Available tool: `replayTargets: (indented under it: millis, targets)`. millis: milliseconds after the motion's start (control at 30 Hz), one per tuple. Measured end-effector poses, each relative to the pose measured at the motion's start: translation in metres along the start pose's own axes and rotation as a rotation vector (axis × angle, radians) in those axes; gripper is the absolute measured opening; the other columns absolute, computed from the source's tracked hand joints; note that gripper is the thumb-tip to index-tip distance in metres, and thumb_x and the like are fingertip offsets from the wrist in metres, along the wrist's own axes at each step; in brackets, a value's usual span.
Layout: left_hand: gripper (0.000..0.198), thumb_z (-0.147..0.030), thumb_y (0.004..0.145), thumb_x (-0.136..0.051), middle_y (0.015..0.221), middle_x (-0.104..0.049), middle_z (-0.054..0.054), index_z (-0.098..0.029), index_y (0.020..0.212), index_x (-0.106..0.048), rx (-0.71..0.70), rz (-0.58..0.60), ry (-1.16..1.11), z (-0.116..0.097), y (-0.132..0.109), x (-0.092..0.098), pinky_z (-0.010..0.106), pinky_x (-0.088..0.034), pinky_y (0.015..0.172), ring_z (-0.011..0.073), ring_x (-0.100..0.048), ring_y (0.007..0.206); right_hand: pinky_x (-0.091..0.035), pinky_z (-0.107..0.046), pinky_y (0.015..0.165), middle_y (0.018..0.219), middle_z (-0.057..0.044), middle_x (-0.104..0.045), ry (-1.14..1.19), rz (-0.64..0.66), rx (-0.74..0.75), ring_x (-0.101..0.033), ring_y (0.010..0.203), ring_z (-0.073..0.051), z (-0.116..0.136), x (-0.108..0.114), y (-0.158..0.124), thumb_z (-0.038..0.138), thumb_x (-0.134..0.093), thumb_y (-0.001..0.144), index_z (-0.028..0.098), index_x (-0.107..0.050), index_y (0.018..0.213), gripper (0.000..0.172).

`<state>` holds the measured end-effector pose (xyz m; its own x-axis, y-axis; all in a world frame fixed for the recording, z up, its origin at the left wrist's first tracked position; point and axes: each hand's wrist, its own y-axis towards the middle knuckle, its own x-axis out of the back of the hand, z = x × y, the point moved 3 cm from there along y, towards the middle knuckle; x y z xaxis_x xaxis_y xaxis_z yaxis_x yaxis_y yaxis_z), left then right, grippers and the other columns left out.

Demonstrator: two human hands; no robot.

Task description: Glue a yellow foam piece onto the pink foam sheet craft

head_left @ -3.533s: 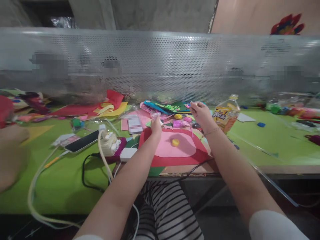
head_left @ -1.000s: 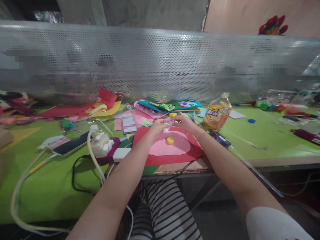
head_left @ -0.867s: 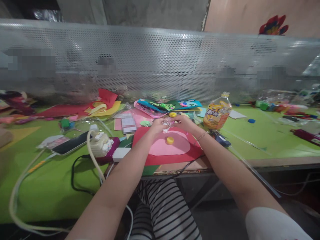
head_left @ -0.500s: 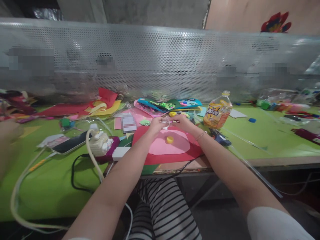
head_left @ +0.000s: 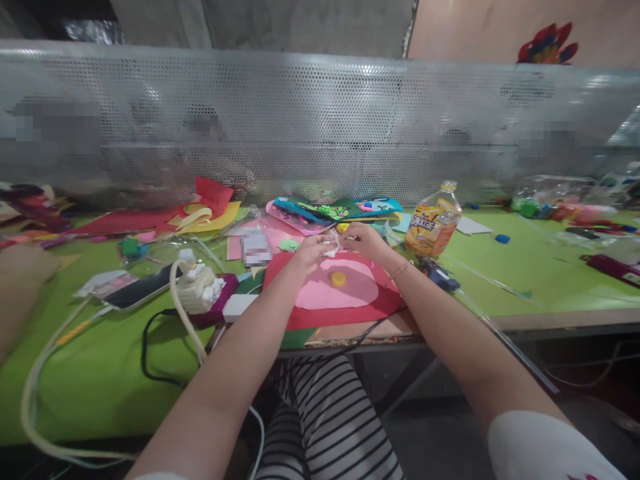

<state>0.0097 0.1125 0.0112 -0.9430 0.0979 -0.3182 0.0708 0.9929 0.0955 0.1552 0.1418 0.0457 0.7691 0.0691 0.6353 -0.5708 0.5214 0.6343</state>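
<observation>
Now, centre of frame: your left hand (head_left: 310, 251) and right hand (head_left: 369, 240) meet fingertip to fingertip, both pinching small clear scrap (head_left: 331, 249) over far edge of pink sheet (head_left: 355, 293). Yellow disc (head_left: 339, 279) lies on pink sheet, just below your hands. Red sheet (head_left: 325, 315) underneath. Bottle (head_left: 433, 223) right of your right hand: orange-yellow label, lettering too blurred to read. Phone (head_left: 145, 287) left of centre on green table (head_left: 100, 373).

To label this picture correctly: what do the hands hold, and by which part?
The left hand and right hand pinch a small whitish crumpled piece, one at each end; its kind cannot be told.
</observation>
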Motion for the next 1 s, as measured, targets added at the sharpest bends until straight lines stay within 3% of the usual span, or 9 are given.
replayTargets:
  millis: [133,333,433,600,833,1000]
  targets:
    - [0.024,0.0,0.052,-0.061,0.062,-0.06,0.0,-0.012,0.072,-0.06,0.047,-0.049,-0.066,0.002,0.002,0.004,0.019,-0.042,0.054,0.0073,-0.055,0.055,-0.04,-0.026,0.066,0.072,-0.003,-0.053,-0.013,-0.098,-0.007,-0.05,0.069,-0.014,-0.003,0.005,0.0,0.023,-0.052,0.078,0.017,-0.061,0.073,0.013]
    - [0.019,-0.001,0.054,-0.049,0.055,-0.055,-0.001,-0.014,0.067,-0.053,0.071,-0.171,-0.084,0.002,0.003,0.008,0.022,-0.043,0.052,0.0084,-0.053,0.05,-0.043,-0.026,0.061,0.066,0.001,-0.048,0.315,-0.272,-0.351,-0.05,0.062,-0.012,-0.019,0.009,0.001,0.034,-0.049,0.078,0.019,-0.049,0.075,0.016]
    - [0.012,-0.008,0.058,-0.052,0.057,-0.057,0.0,-0.015,0.068,-0.055,0.102,-0.198,-0.1,0.001,0.004,0.008,0.023,-0.043,0.049,0.0099,-0.053,0.049,-0.045,-0.026,0.062,0.07,0.001,-0.049,0.456,-0.24,-0.415,-0.05,0.064,-0.011,-0.02,0.002,-0.001,0.039,-0.055,0.073,0.018,-0.048,0.076,0.022]
    - [0.013,-0.021,0.063,-0.065,0.062,-0.06,0.001,-0.016,0.074,-0.059,0.045,-0.208,-0.103,-0.001,0.002,0.006,0.022,-0.042,0.049,0.0099,-0.055,0.051,-0.039,-0.022,0.05,0.062,0.005,-0.045,0.287,-0.155,-0.364,-0.042,0.054,-0.008,-0.021,-0.006,-0.003,0.041,-0.068,0.06,0.018,-0.048,0.073,0.033]
    - [0.023,-0.029,0.06,-0.072,0.059,-0.057,-0.002,-0.015,0.068,-0.057,-0.087,-0.191,-0.048,-0.003,0.0,-0.002,0.02,-0.04,0.05,0.0069,-0.051,0.05,-0.037,-0.023,0.043,0.05,0.002,-0.049,0.275,-0.081,-0.361,-0.046,0.043,-0.01,-0.017,-0.007,-0.002,0.053,-0.055,0.071,0.018,-0.049,0.061,0.037]
    - [0.024,-0.03,0.061,-0.071,0.057,-0.053,-0.004,-0.016,0.068,-0.054,-0.176,-0.205,-0.016,-0.004,0.0,-0.005,0.022,-0.041,0.051,0.0067,-0.048,0.048,-0.027,-0.021,0.037,0.04,0.006,-0.038,0.173,-0.092,-0.336,-0.036,0.034,-0.006,-0.006,-0.003,-0.004,0.058,-0.05,0.075,0.02,-0.038,0.055,0.045]
